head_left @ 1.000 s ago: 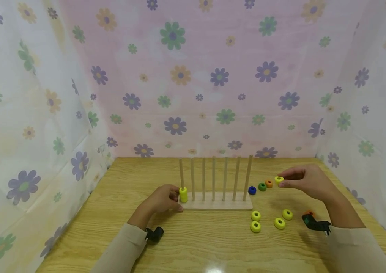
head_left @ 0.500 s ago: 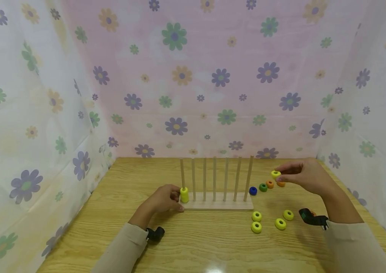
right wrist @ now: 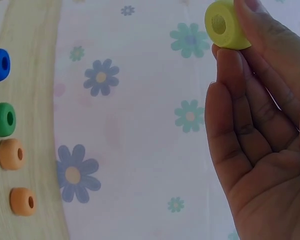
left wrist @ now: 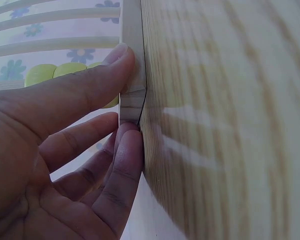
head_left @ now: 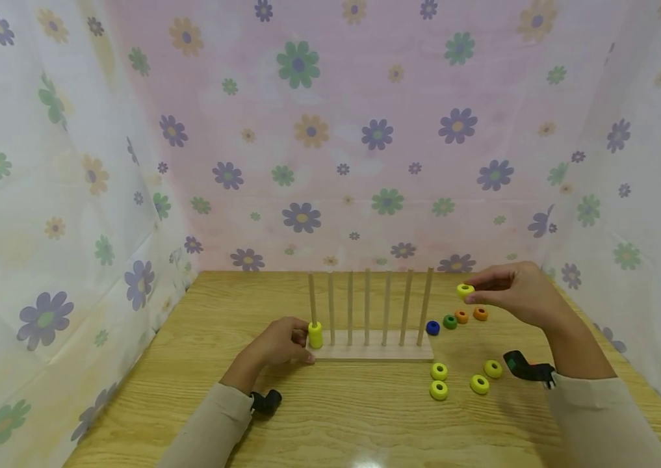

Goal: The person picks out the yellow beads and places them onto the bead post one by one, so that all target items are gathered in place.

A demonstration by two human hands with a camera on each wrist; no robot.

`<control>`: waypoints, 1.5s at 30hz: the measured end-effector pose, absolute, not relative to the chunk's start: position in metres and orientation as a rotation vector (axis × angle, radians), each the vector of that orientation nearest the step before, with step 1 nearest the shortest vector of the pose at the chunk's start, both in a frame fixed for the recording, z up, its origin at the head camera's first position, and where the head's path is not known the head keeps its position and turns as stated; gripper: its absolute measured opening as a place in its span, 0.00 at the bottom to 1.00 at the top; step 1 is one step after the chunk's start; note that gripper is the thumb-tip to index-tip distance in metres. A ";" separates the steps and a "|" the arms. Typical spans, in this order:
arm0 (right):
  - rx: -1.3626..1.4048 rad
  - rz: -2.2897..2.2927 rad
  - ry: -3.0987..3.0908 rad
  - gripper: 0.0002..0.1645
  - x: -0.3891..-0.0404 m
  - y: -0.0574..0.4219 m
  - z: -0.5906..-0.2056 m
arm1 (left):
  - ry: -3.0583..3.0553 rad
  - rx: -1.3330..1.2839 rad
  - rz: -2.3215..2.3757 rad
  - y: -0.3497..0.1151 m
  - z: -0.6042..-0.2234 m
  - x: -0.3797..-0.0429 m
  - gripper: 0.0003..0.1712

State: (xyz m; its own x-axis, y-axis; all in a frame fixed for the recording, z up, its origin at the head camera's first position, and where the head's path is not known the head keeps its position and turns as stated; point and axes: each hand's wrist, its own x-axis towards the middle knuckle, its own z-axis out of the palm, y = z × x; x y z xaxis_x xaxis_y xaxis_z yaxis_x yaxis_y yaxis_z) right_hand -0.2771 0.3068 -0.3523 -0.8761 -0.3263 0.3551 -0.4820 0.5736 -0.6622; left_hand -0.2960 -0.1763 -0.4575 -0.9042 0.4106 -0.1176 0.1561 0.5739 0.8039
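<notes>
A wooden peg rack (head_left: 368, 350) stands on the table, with a row of upright pegs along its base. Stacked yellow beads (head_left: 315, 335) sit on the leftmost peg. My left hand (head_left: 280, 341) grips the left end of the base; the left wrist view shows the thumb (left wrist: 117, 70) on one face and fingers at the end. Past the rack's right end, my right hand (head_left: 520, 296) pinches a yellow bead (head_left: 465, 290) between thumb and fingers, raised above the table. Its hole (right wrist: 219, 23) shows in the right wrist view.
Right of the rack lie a blue bead (head_left: 433, 328), a green bead (head_left: 450, 322) and two orange beads (head_left: 480, 314). Several yellow beads (head_left: 479, 384) lie nearer on the wooden table (head_left: 336, 416). Flowered cloth (head_left: 342, 130) surrounds the table at the back and sides.
My right hand has lifted the yellow bead and carried it slightly leftward, uncovering an orange bead below. The left hand stays on the rack's end.
</notes>
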 end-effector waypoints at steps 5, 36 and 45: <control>0.674 1.189 -2.611 0.14 -0.275 0.298 -0.344 | 2.520 0.458 1.239 -0.177 -0.458 -0.296 0.32; 0.779 1.258 -2.457 0.12 -0.278 0.260 -0.319 | 2.538 0.430 1.223 -0.175 -0.457 -0.295 0.37; 0.814 1.258 -2.435 0.12 -0.282 0.247 -0.314 | 2.540 0.417 1.216 -0.173 -0.457 -0.294 0.32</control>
